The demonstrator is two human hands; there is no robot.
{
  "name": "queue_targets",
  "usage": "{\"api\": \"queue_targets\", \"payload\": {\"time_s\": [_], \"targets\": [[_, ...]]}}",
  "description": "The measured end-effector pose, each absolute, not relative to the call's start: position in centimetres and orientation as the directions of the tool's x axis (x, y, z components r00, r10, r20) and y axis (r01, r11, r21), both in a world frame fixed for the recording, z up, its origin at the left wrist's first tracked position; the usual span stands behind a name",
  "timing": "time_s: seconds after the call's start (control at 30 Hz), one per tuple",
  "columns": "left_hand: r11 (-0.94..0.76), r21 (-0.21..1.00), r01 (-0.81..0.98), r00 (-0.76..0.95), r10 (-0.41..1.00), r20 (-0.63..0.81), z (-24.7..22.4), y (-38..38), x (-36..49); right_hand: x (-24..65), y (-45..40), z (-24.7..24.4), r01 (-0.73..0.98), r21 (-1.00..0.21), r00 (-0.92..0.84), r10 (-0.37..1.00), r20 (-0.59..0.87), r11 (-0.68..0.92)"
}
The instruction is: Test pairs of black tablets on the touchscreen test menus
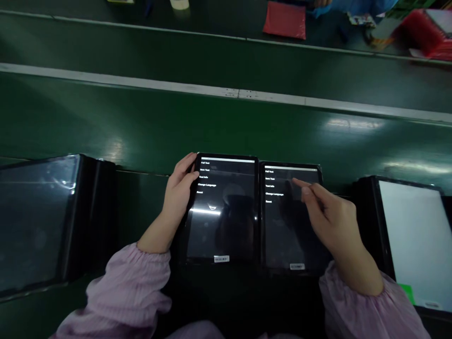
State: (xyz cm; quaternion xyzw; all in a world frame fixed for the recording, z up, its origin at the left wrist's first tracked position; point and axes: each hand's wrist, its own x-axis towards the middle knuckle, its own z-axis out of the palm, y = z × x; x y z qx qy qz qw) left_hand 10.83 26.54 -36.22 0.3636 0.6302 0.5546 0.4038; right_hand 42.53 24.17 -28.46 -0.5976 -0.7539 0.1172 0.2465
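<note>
Two tablets lie side by side in front of me, each with a dark screen and a short white text menu. My left hand grips the upper left edge of the left tablet, thumb on the front and fingers behind the edge. Over the right tablet is my right hand, its index finger stretched toward the upper part of the screen and the other fingers curled. Whether that fingertip touches the glass I cannot tell. Each tablet carries a small white label at its bottom edge.
To the left stands a stack of dark-screened tablets; to the right, a tablet with a white screen. Beyond the green conveyor is a dark bench with a red pouch, a tape roll and a person's blue sleeve.
</note>
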Motion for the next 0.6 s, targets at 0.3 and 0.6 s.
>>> {"api": "queue_targets", "payload": {"time_s": [0.3, 0.6], "targets": [[0.132, 0.986, 0.107, -0.39, 0.917, -0.08, -36.2, 28.3, 10.9, 43.2, 22.4, -27.6, 0.819, -0.541, -0.067, 0.968, 0.243, 0.193], [0.104, 0.993, -0.058, -0.471, 0.874, -0.119, -35.5, 26.8, 11.5, 42.7, 21.1, -28.5, 0.776, -0.592, -0.131, 0.974, 0.185, 0.217]]}}
